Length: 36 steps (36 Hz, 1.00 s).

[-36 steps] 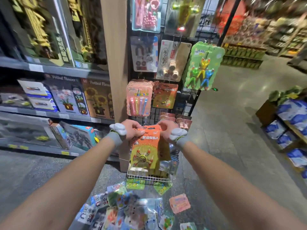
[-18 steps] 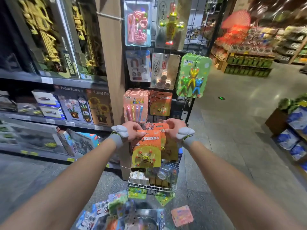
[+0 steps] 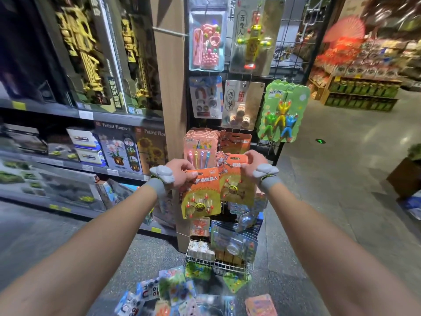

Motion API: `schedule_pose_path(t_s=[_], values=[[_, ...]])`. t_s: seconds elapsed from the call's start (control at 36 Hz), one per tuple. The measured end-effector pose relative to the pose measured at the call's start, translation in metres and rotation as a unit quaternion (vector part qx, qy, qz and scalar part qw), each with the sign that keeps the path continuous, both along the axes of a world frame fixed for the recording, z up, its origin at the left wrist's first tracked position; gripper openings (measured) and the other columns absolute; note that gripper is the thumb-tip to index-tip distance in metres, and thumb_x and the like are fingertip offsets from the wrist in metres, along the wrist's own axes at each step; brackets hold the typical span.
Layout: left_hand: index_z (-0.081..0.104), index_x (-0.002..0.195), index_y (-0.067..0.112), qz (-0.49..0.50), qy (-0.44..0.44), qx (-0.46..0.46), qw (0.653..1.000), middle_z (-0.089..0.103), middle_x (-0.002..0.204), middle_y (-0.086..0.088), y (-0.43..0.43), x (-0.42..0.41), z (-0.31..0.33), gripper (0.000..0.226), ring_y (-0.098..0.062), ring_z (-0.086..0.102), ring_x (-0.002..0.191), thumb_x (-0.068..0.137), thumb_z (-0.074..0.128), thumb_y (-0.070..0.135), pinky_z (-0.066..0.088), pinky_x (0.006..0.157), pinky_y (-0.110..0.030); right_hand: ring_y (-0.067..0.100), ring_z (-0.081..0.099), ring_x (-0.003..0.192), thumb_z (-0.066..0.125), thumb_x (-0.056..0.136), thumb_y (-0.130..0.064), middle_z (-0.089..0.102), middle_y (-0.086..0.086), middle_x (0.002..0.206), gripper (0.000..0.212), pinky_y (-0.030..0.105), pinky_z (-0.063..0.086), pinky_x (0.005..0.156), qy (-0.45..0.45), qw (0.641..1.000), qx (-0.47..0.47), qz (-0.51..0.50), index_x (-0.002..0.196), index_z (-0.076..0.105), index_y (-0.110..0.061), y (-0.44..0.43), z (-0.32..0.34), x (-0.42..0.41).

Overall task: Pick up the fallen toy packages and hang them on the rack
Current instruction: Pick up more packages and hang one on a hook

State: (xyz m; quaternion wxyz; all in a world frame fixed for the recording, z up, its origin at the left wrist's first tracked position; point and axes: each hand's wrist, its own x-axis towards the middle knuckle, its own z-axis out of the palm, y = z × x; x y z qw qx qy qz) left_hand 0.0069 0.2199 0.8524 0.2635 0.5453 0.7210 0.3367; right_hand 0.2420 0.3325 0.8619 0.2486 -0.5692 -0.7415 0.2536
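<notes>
The left hand (image 3: 180,171) pinched the top left corner of one orange spider-toy package (image 3: 201,197), and the right hand (image 3: 252,163) pinched the top right corner of a second orange package (image 3: 235,181). Both cards hung upright, long axis vertical, in front of the wire rack (image 3: 293,65). The second card was higher, just below the hanging orange packages (image 3: 238,142) of the same kind, so I judge the right hand was nearer to their hook, which was hidden. More fallen packages (image 3: 173,290) lay on the floor below.

Orange packages (image 3: 201,192) — grey wristbands (image 3: 155,187)
</notes>
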Motion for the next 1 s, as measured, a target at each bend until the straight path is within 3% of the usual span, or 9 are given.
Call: schedule_pose_path(t_s=[0.11, 0.31, 0.39, 0.5, 0.64, 1.0], values=[[0.069, 0.087, 0.014, 0.006, 0.025, 0.004, 1.000, 0.063, 0.076, 0.005, 0.001, -0.003, 0.003, 0.015, -0.007, 0.057, 0.062, 0.090, 0.070, 0.029, 0.038, 0.044, -0.010, 0.022, 0.061, 0.104, 0.062, 0.091, -0.020, 0.066, 0.002, 0.117, 0.029, 0.031, 0.050, 0.088, -0.002, 1.000, 0.013, -0.012, 0.120, 0.059, -0.020, 0.011, 0.006, -0.006], [0.073, 0.087, 0.025, 0.017, 0.035, -0.006, 0.999, 0.070, 0.082, 0.006, 0.006, -0.011, -0.001, 0.011, -0.013, 0.064, 0.073, 0.086, 0.073, 0.037, 0.050, 0.066, -0.027, 0.024, 0.060, 0.106, 0.060, 0.093, -0.015, 0.064, 0.005, 0.121, 0.031, 0.027, 0.045, 0.082, -0.027, 0.999, 0.009, -0.027, 0.124, 0.057, -0.017, 0.033, 0.016, -0.013], [0.073, 0.087, 0.024, 0.017, 0.028, -0.012, 0.999, 0.070, 0.080, 0.007, 0.004, -0.012, 0.000, 0.011, -0.010, 0.063, 0.071, 0.087, 0.072, 0.035, 0.046, 0.063, -0.025, 0.023, 0.060, 0.110, 0.057, 0.094, -0.014, 0.062, 0.005, 0.126, 0.036, 0.024, 0.042, 0.080, -0.037, 0.999, 0.003, -0.034, 0.130, 0.054, -0.018, 0.043, 0.017, -0.016], [0.071, 0.082, 0.028, 0.028, 0.040, -0.014, 0.999, 0.068, 0.079, 0.008, 0.006, -0.016, 0.001, 0.011, -0.010, 0.060, 0.071, 0.087, 0.071, 0.037, 0.043, 0.063, -0.025, 0.023, 0.059, 0.114, 0.056, 0.094, -0.013, 0.061, 0.004, 0.129, 0.039, 0.027, 0.046, 0.089, -0.038, 0.998, -0.004, -0.042, 0.132, 0.053, -0.019, 0.057, 0.015, -0.021], [0.071, 0.083, 0.025, 0.021, 0.044, -0.014, 0.999, 0.066, 0.079, 0.008, 0.007, -0.017, 0.001, 0.011, -0.008, 0.057, 0.070, 0.090, 0.069, 0.034, 0.040, 0.058, -0.023, 0.024, 0.059, 0.114, 0.057, 0.092, -0.011, 0.062, 0.005, 0.128, 0.040, 0.027, 0.046, 0.087, -0.041, 0.998, -0.010, -0.043, 0.132, 0.054, -0.018, 0.067, 0.011, -0.027], [0.072, 0.085, 0.026, 0.030, 0.028, -0.033, 0.999, 0.068, 0.085, 0.005, 0.008, -0.023, -0.005, 0.009, -0.011, 0.060, 0.077, 0.089, 0.070, 0.034, 0.043, 0.064, -0.026, 0.024, 0.060, 0.110, 0.063, 0.087, -0.013, 0.063, 0.005, 0.124, 0.043, 0.023, 0.044, 0.077, -0.022, 0.997, -0.044, -0.054, 0.129, 0.055, -0.019, 0.086, 0.005, -0.036]])
